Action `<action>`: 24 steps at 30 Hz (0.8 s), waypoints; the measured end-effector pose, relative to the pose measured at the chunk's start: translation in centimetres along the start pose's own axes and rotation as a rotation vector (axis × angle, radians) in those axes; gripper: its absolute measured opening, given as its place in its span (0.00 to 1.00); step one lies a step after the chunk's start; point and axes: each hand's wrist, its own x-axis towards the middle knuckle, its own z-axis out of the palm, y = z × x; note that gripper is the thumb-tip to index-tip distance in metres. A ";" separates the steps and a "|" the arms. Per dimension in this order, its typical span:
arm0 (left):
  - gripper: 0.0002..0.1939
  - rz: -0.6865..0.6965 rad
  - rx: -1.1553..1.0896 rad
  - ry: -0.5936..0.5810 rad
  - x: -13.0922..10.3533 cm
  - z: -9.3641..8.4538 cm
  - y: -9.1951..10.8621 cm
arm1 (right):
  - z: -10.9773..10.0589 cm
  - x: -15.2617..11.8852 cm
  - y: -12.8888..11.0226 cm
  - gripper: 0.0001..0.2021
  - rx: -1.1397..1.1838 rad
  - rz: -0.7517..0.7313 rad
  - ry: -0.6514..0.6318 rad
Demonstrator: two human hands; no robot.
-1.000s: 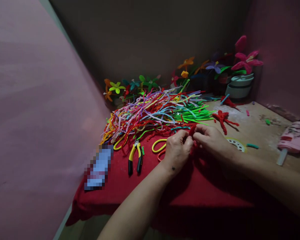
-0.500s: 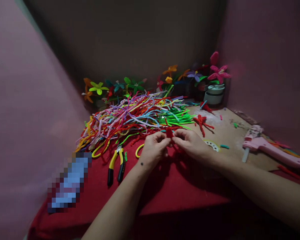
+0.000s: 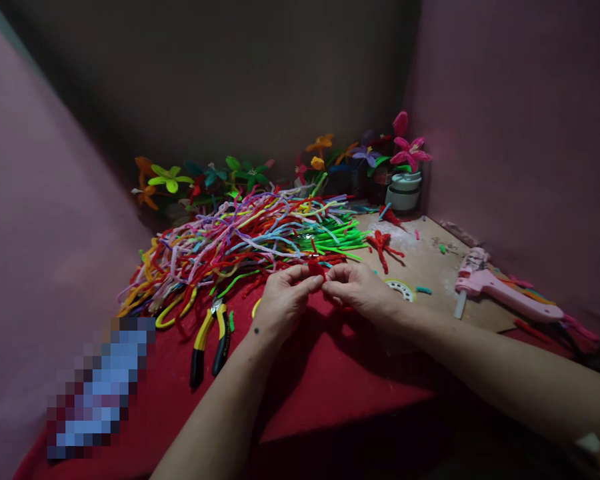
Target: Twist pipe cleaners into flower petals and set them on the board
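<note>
Between my two hands is a piece of red pipe cleaner (image 3: 316, 269), bent into a small shape, with a thin end sticking up. My left hand (image 3: 291, 293) pinches it from the left between thumb and fingers. From the right, my right hand (image 3: 353, 287) closes its fingertips on the same piece. Fingers hide much of it. Just behind the hands lies a big heap of coloured pipe cleaners (image 3: 240, 230). A red pipe-cleaner flower part (image 3: 384, 250) rests on the board to the right.
Yellow-and-black pliers (image 3: 211, 340) lie left of my hands on the red cloth (image 3: 350, 393). A pink glue gun (image 3: 510, 293) rests on the brown board (image 3: 430, 267). Pipe-cleaner flowers (image 3: 170, 179) stand at the back, near a pale container (image 3: 403, 192). A blurred-out bluish patch (image 3: 105, 387) is at left.
The view has turned slightly right, so everything sits further left. My hands still hold the red pipe cleaner close together, with the fingers shifted a little on it.
</note>
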 end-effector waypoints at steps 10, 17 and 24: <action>0.08 -0.035 -0.018 0.051 -0.4 0.3 0.5 | 0.3 -0.6 -0.4 0.09 0.023 0.014 0.007; 0.07 0.145 0.302 0.111 -0.5 0.5 0.5 | 0.2 -0.6 -0.3 0.09 0.032 0.048 -0.054; 0.08 0.116 0.277 0.076 -0.7 0.3 1.1 | 0.2 -0.7 -0.4 0.11 0.026 -0.010 -0.069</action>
